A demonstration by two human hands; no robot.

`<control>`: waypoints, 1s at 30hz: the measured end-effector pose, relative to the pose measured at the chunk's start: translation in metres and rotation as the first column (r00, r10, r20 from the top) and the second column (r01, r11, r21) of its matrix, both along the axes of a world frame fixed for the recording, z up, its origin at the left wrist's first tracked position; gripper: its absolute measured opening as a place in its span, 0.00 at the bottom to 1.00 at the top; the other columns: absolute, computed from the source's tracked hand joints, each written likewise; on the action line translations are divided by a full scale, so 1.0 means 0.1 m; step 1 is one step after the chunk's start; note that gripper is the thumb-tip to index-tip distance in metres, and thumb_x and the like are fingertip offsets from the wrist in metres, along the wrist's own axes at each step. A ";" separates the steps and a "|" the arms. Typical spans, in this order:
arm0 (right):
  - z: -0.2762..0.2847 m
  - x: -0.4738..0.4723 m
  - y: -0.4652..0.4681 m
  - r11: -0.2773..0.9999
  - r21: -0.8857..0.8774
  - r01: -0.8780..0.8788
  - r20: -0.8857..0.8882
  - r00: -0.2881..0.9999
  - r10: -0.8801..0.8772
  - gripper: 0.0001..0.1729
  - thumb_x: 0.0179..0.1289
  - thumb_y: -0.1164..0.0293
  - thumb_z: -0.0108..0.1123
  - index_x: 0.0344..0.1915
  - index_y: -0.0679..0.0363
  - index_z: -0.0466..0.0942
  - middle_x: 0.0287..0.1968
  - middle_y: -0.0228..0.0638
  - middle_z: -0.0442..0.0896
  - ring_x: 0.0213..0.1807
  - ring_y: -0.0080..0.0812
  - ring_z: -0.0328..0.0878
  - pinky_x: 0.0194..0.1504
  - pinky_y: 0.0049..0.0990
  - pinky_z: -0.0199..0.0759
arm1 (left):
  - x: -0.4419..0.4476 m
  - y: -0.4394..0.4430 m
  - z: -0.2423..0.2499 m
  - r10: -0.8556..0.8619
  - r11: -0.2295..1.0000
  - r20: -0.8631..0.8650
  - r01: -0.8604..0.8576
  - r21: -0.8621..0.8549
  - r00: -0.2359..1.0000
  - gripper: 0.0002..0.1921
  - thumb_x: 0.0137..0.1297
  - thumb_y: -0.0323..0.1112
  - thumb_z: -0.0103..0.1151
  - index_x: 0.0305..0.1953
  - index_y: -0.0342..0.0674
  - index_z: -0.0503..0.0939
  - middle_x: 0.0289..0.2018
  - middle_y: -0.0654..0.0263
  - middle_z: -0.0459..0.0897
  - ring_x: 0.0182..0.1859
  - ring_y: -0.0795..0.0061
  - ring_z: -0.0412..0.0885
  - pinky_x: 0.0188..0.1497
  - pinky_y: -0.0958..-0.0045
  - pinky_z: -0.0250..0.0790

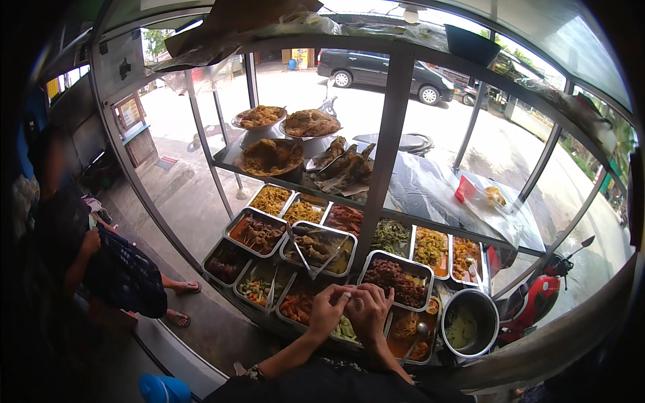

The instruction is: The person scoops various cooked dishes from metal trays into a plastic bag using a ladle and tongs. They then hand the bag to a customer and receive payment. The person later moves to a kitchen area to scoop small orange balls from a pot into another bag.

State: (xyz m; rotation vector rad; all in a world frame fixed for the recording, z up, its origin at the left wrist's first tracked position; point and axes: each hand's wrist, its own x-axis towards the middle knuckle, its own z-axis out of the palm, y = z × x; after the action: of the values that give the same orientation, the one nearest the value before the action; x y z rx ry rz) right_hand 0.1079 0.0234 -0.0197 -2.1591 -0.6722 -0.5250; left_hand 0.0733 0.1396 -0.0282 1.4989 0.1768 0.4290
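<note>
My left hand and my right hand meet above the front metal trays. Their fingertips pinch a small whitish thing, perhaps thin plastic, too small to name surely. Beneath them lies a tray of pale green vegetable pieces, partly hidden by the hands. Just beyond my right hand stands a tray of dark reddish-brown food. Left of my left hand is a tray of orange-red food. Metal tongs rest on the tray of food in yellow sauce.
A metal pot stands at the right, beside a tray of red curry with a ladle. A glass shelf with plated fried food and metal posts rises beyond the trays. A person stands at the left. A blue bucket sits lower left.
</note>
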 end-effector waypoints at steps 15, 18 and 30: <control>-0.08 0.04 0.10 0.989 0.137 0.049 -0.006 0.999 -0.049 0.11 0.49 0.69 0.68 0.34 0.56 0.77 0.41 0.30 0.79 0.49 0.36 0.76 0.68 0.62 0.44 | 0.05 0.16 0.08 -0.117 0.993 -0.021 0.117 -0.028 0.993 0.08 0.64 0.27 0.64 0.44 0.33 0.81 0.34 0.68 0.84 0.38 0.83 0.81 0.43 0.79 0.75; -0.07 0.04 0.08 0.993 0.117 0.027 -0.069 0.997 -0.019 0.11 0.51 0.68 0.67 0.34 0.57 0.78 0.41 0.31 0.79 0.48 0.37 0.77 0.67 0.60 0.46 | 0.02 0.26 0.07 -0.280 0.956 -0.074 0.270 -0.117 0.957 0.08 0.67 0.31 0.61 0.42 0.32 0.81 0.38 0.70 0.81 0.42 0.83 0.79 0.47 0.79 0.73; 0.06 -0.05 0.19 0.993 -0.002 -0.120 -0.020 0.993 0.120 0.12 0.55 0.69 0.66 0.41 0.55 0.80 0.42 0.32 0.80 0.49 0.38 0.77 0.63 0.51 0.55 | -0.09 0.40 -0.03 -0.194 0.947 -0.007 0.185 -0.262 0.981 0.11 0.69 0.32 0.57 0.31 0.32 0.80 0.34 0.70 0.75 0.34 0.86 0.75 0.36 0.83 0.69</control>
State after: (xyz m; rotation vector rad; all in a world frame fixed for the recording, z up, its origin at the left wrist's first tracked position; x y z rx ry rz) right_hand 0.1032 0.0421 -0.0136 -2.1084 -0.7873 -0.4386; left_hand 0.0643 0.1796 -0.0308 1.2497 0.1083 0.2169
